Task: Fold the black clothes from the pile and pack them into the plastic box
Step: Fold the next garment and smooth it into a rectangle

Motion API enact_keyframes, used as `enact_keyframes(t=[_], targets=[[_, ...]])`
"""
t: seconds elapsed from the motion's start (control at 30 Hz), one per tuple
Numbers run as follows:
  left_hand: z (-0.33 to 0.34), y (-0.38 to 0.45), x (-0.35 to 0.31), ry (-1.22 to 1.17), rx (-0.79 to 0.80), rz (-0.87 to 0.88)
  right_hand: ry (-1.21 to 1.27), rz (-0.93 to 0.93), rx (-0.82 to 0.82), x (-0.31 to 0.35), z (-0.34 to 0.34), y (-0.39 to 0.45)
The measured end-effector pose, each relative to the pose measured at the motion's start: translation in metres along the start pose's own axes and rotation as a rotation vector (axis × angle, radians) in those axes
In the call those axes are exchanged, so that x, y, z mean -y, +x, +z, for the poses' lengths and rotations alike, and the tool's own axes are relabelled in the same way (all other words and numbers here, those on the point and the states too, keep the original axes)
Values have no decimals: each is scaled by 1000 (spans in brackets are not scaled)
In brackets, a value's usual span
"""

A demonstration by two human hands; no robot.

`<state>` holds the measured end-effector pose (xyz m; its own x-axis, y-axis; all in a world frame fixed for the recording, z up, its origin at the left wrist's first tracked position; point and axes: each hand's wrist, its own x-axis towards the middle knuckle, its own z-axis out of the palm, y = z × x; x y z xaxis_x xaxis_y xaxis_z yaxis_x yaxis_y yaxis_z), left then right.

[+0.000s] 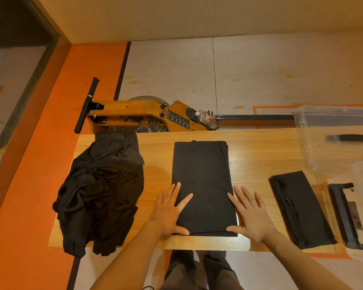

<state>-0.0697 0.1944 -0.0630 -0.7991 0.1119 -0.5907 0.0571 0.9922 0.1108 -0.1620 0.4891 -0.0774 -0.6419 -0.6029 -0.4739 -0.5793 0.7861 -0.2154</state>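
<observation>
A: Where are we, going from the left?

B: The pile (pixel 101 191) is on the left end of the table (pixel 260 155), crumpled, with part of it hanging over the near edge. We haven't folded any of that.

A: And in the middle?

B: The shirt (pixel 202 185) lies flat as a long rectangle, so we judge it half folded, with a cross fold or two left. Our left hand (pixel 170 212) rests at its near left corner, fingers straight and spread, some on the cloth and some on the wood. Our right hand (pixel 249 214) mirrors it at the near right corner, fingers spread too, the thumb just onto the hem. Neither hand grips anything.

A: Anything finished?

B: One folded piece (pixel 302 208) sits right of the shirt, apart from it, not packed.

A: And the box?

B: The box (pixel 310 143) stands at the far right end, clear plastic. We see no clothes in it; a dark strip shows through it, perhaps a handle, and a small white tag, but we can't tell for sure. Its lid (pixel 348 216) lies nearer us, off the box.

A: So packing hasn't begun.

B: As far as we can judge, no.
</observation>
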Motion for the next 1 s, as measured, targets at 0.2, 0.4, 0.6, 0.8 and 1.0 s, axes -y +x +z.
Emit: enact_keyframes(t=[0.2,0.4,0.6,0.8,1.0], targets=[[3,-6,1,-31,15,-24,29,-12,16,4,-4,0],[-16,8,9,-46,-96,-68,23,97,-154,18,-24,23],[-60,52,28,-47,-173,-165,55,103,-263,22,-61,78],[-92,90,45,26,-137,-143,4,-6,-133,9,-77,111],[-90,104,58,-33,-11,-122,-43,39,-39,-16,-73,114]])
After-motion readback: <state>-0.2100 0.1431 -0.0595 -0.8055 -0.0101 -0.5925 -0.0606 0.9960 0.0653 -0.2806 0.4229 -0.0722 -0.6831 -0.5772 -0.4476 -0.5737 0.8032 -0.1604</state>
